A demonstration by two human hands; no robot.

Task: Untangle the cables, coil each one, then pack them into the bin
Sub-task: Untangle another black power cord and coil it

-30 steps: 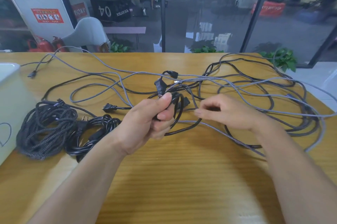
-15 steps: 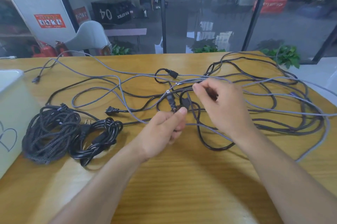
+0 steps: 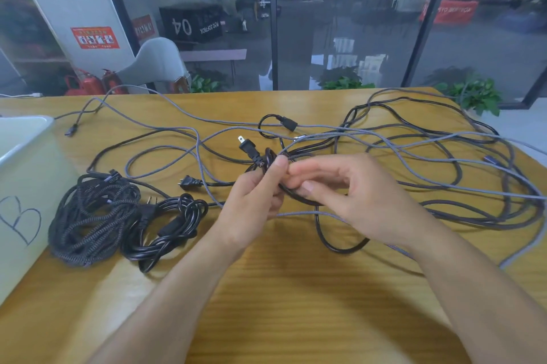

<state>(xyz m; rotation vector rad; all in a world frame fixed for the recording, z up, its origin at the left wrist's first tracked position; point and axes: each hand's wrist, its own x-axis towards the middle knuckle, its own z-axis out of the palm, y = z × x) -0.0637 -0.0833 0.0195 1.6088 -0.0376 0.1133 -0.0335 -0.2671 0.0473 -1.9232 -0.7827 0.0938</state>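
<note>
Desk [image 3: 296, 304]: bare wood grain lies nearest, under both forearms, which reach in from the near edge.
Left hand [image 3: 251, 206]: raised over the middle of the desk, fingers curled and thumb pressed down, gripping a black power cable [image 3: 340, 248] just below its plug.
Plug [image 3: 248, 147]: two-pronged, sticking up and away from the left hand's thumb, prongs pointing to the far left.
Right hand [image 3: 349, 194]: touching the left hand's fingertips; its thumb and forefinger pinch the same black power cable, the other fingers loosely bent.
Cable slack: from the hands the black power cable drops in a loop to the desk, just near of the right hand.
Smooth black coil [image 3: 165, 227]: a bundled cable lying left of the left hand, its plug prongs showing at the top.
Braided coil [image 3: 88, 221]: a larger dark bundle farther left, touching the smooth black coil.
Bin [image 3: 26, 186]: pale, at the far left past both coils, a hand-drawn mark on its side; its inside is not visible.
Tangle [image 3: 429, 162]: grey braided and black cables cross loosely beyond and to the right of the hands, spreading to the far edge.
Loose plug [image 3: 188, 182]: black, lying flat just beyond the left hand.
</note>
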